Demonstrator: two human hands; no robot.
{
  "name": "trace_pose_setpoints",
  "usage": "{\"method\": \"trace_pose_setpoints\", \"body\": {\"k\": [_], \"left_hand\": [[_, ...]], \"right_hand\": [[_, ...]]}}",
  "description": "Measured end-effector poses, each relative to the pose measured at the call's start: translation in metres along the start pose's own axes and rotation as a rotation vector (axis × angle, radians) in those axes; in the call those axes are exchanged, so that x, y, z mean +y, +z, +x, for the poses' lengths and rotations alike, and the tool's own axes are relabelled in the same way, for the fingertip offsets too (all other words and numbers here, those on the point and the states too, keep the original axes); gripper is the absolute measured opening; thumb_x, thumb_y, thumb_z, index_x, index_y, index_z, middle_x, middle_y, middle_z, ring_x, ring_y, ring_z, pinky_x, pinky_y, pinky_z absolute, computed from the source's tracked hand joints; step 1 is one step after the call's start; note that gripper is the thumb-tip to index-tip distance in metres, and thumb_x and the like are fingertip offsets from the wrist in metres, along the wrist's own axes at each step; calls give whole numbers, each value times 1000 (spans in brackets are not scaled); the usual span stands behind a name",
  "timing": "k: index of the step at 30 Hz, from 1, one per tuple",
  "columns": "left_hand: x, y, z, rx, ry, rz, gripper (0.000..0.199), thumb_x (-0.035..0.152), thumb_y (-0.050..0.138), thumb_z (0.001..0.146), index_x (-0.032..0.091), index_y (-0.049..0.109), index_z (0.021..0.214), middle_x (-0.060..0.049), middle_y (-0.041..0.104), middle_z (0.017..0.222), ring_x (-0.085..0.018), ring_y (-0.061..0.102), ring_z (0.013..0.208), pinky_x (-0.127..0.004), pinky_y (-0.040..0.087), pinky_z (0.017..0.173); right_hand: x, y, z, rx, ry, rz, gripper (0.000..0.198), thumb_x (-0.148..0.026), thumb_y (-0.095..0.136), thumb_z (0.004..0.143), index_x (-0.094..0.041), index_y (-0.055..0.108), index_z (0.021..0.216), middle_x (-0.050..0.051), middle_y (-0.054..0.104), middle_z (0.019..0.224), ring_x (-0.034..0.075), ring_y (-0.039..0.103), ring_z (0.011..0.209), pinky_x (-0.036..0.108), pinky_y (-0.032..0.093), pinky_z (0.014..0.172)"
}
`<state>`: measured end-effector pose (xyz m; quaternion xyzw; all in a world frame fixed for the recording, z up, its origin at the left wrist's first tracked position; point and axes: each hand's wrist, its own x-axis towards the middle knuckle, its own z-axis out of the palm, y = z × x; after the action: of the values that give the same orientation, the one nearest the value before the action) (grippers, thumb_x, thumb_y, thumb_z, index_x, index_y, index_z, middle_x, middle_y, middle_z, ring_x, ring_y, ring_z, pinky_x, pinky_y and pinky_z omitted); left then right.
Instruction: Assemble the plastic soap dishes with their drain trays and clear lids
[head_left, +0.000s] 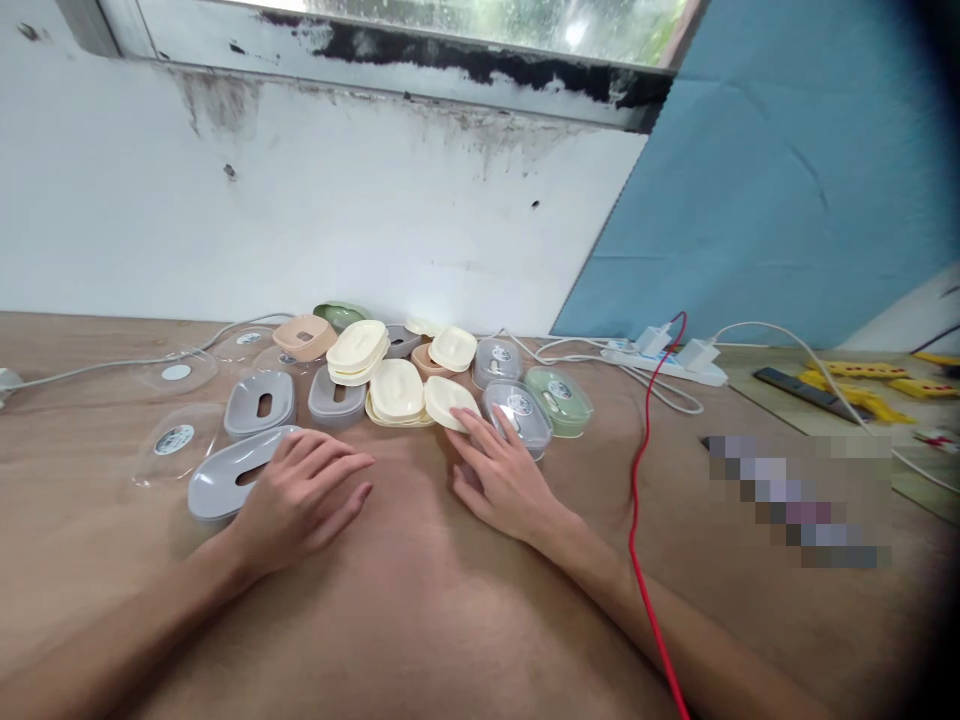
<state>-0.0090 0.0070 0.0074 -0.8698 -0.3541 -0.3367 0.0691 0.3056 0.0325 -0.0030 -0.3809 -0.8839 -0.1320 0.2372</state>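
Note:
My left hand (304, 495) rests at the right end of a grey slotted soap dish (225, 480), covering part of it; its fingers are loosely stretched and apart. My right hand (502, 475) is spread, its fingertips at the edge of a cream oval dish piece (442, 400). Right beside those fingers sits a grey soap dish with a clear lid (523, 415). Between and beyond my hands lie stacked cream pieces (396, 390), another cream stack (358, 350), a grey slotted dish (260, 402) and a peach slotted dish (304, 338).
Clear lids with round stickers (174, 440) lie at the left. A green lidded dish (559, 400) stands right of the group. A power strip (667, 362) with white plugs is at the back right. A red cable (636, 490) crosses my right forearm. Yellow parts (855, 385) lie far right.

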Motion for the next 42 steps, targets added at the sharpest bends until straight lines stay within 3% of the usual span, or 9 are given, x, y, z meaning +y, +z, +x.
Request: {"method": "trace_pose_setpoints", "body": {"k": [7,12,15,19,23,27,33,38,42], "left_hand": [[-52,-39,3,126,-226,388,25,37,55,109,23,71,96,-2,72,89,-23,64,87,-38,48,84],[-72,-54,-3,-230,-204,238,45,54,49,109,23,74,89,-3,70,84,-21,62,73,-33,42,68],[-64,-49,-3,-352,-254,239,50,60,47,107,22,77,96,-8,73,95,-25,67,80,-34,43,65],[-46,-34,-2,-314,-172,204,49,58,48,107,19,76,96,-10,76,102,-29,70,93,-38,54,73],[-33,-22,-1,-284,-54,97,38,45,50,109,19,77,105,-12,77,115,-30,72,109,-43,59,92],[-26,-21,0,-297,-15,-25,30,38,60,103,21,72,125,-15,70,137,-32,68,124,-44,58,102],[-31,-25,-2,-323,-82,89,55,42,70,89,27,65,141,-15,65,146,-40,66,123,-56,55,104],[-38,-21,-8,-306,-77,73,56,40,68,89,27,60,143,-14,63,148,-36,70,119,-47,59,99],[-33,-22,-6,-123,-18,48,55,33,67,95,31,52,148,-14,57,157,-36,64,135,-50,53,111]], "right_hand": [[3,-12,-6,454,-244,220,42,0,61,100,-26,70,132,11,77,133,25,76,122,43,68,97],[-19,-5,-7,325,-233,461,46,3,54,98,-22,60,136,13,74,123,21,76,113,33,69,88],[-28,-1,-4,205,-211,464,58,3,45,97,-18,51,150,15,71,122,23,72,119,39,65,101],[-28,2,-5,84,-271,432,57,4,47,90,-22,65,137,13,69,123,25,67,129,55,51,121],[-24,0,-9,-94,-234,515,61,0,57,74,-22,70,129,18,55,158,31,53,150,61,36,130],[-25,-2,-9,-129,-190,568,57,-13,68,77,-21,69,134,19,55,160,33,57,148,58,39,128],[-26,2,-8,-133,-120,489,43,-42,75,99,-23,72,138,22,58,158,37,57,147,60,49,119],[-23,5,-9,-97,-130,688,9,-26,81,94,-25,78,102,12,70,146,29,67,137,55,45,124],[-25,3,-8,-28,-104,746,7,-20,78,94,-26,79,96,10,46,169,33,48,155,54,46,123]]}}
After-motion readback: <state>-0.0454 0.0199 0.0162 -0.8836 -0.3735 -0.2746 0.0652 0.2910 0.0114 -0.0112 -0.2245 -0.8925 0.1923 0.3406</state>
